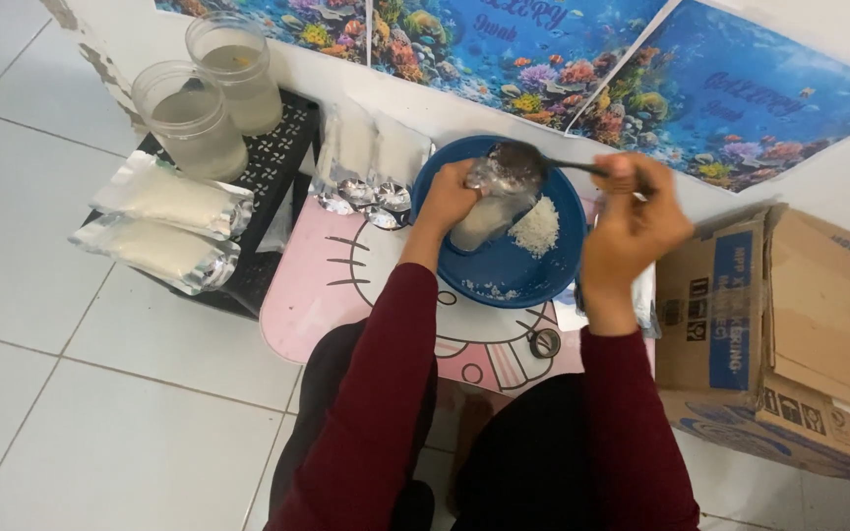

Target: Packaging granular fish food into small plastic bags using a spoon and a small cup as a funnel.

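Note:
A blue bowl [548, 270] sits on a small pink table [327, 285] and holds a heap of white grains [537, 228]. My left hand [448, 194] grips a clear plastic pouch [492, 202], partly filled with white grains, held upright inside the bowl. My right hand [632, 216] holds a dark spoon [528, 157] whose bowl rests at the pouch's open mouth. Both arms wear dark red sleeves.
Two filled silver-edged pouches [164, 221] lie on a black crate [273, 167] at left, behind them two clear lidded jars [211, 98]. More pouches [371, 162] stand against the wall. A cardboard box [779, 324] stands at right. White floor tiles lie around.

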